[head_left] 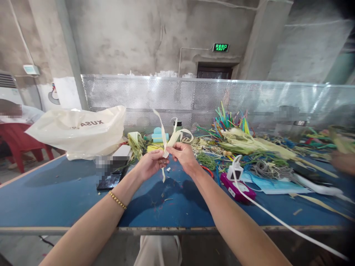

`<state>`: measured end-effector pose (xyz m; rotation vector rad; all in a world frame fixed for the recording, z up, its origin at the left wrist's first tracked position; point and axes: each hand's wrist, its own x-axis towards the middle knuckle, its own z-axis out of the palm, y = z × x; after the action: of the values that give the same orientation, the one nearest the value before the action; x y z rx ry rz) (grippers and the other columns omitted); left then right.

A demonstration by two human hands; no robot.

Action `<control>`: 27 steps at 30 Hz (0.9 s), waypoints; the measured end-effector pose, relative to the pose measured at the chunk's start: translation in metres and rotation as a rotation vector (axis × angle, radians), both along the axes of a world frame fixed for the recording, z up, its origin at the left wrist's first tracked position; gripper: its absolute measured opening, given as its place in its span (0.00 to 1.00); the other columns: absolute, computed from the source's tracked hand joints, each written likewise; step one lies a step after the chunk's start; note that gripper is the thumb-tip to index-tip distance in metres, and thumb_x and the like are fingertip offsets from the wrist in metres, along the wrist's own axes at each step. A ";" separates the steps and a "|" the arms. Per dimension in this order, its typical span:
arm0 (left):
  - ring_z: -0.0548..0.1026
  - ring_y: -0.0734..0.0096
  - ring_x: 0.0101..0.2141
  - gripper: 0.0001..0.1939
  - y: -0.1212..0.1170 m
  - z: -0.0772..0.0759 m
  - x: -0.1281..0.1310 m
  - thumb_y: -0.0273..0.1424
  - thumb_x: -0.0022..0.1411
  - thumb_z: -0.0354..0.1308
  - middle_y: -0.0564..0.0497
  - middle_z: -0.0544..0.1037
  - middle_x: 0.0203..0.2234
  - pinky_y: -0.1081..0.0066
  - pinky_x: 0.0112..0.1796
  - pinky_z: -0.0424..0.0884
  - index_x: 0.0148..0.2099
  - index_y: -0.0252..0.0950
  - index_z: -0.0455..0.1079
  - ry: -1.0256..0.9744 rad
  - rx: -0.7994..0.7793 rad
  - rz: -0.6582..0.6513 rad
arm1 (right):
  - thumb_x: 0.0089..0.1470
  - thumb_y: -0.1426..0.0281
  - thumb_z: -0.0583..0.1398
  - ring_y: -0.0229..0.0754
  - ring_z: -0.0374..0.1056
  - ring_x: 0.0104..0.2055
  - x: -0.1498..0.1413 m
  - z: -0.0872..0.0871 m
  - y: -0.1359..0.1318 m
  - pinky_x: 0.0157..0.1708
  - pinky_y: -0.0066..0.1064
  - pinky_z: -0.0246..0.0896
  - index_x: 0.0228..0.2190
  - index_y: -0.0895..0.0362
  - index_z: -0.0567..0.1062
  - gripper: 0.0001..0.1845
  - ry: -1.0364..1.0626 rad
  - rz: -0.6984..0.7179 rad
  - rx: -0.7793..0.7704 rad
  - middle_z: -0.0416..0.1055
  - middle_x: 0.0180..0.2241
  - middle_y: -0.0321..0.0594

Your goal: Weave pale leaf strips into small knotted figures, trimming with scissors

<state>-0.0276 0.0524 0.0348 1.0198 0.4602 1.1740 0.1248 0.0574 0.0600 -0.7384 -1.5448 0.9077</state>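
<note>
Pale yellow-green strips, like pieces of corn husk, are pinched between my two hands above the middle of the blue table. My left hand grips them at their lower end, thumb against fingers. Beside it, my right hand pinches the same bunch from the other side, its fingers curled. Several loose ends curl upward and to the right, and one short end hangs below the left hand. Whether a tie or thread is held in the fingertips, I cannot make out.
A white plastic bag stands at the left. On the right are a purple power socket with a white charger and cable, a blue face mask, a wire bundle and a husk heap. Perforated metal screen behind.
</note>
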 end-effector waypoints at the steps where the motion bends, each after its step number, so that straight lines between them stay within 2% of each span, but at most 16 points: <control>1: 0.74 0.70 0.26 0.05 0.000 0.000 0.000 0.28 0.53 0.65 0.45 0.76 0.25 0.69 0.31 0.68 0.30 0.30 0.73 0.010 0.005 -0.007 | 0.39 0.55 0.68 0.31 0.53 0.17 0.000 0.000 0.000 0.18 0.27 0.47 0.19 0.57 0.71 0.19 -0.008 0.005 0.005 0.63 0.15 0.31; 5: 0.73 0.71 0.24 0.07 -0.001 0.002 0.000 0.26 0.48 0.68 0.47 0.75 0.24 0.71 0.30 0.68 0.28 0.30 0.72 0.006 0.012 0.019 | 0.40 0.55 0.67 0.32 0.52 0.17 0.001 0.000 -0.001 0.18 0.27 0.47 0.19 0.57 0.71 0.19 -0.027 0.002 0.027 0.63 0.16 0.32; 12: 0.72 0.75 0.22 0.13 -0.004 0.002 0.003 0.32 0.49 0.70 0.51 0.73 0.20 0.74 0.27 0.66 0.28 0.31 0.69 0.093 0.118 0.141 | 0.40 0.56 0.67 0.33 0.53 0.17 -0.002 -0.004 0.004 0.18 0.28 0.48 0.18 0.57 0.70 0.19 -0.030 -0.145 0.055 0.61 0.14 0.31; 16: 0.71 0.76 0.21 0.15 -0.005 0.002 0.006 0.34 0.49 0.70 0.52 0.72 0.19 0.75 0.26 0.65 0.28 0.31 0.68 0.096 0.134 0.182 | 0.39 0.55 0.68 0.33 0.53 0.16 -0.002 -0.004 0.004 0.18 0.28 0.48 0.18 0.57 0.70 0.20 -0.020 -0.117 0.020 0.61 0.13 0.30; 22: 0.71 0.77 0.21 0.14 -0.004 0.002 0.006 0.32 0.48 0.70 0.53 0.71 0.19 0.74 0.28 0.66 0.27 0.31 0.67 0.056 0.139 0.144 | 0.40 0.54 0.68 0.33 0.54 0.16 -0.001 -0.002 0.001 0.18 0.27 0.50 0.19 0.56 0.71 0.20 -0.041 -0.067 0.031 0.60 0.13 0.30; 27: 0.70 0.77 0.21 0.15 -0.004 -0.001 0.007 0.33 0.48 0.70 0.54 0.70 0.19 0.74 0.28 0.65 0.26 0.32 0.66 0.059 0.172 0.177 | 0.39 0.55 0.68 0.32 0.55 0.17 -0.002 -0.002 0.001 0.17 0.27 0.49 0.22 0.58 0.74 0.19 -0.040 -0.009 0.039 0.66 0.17 0.34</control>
<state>-0.0207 0.0487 0.0341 1.1826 0.5102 1.3619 0.1227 0.0582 0.0581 -0.7394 -1.5885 0.8585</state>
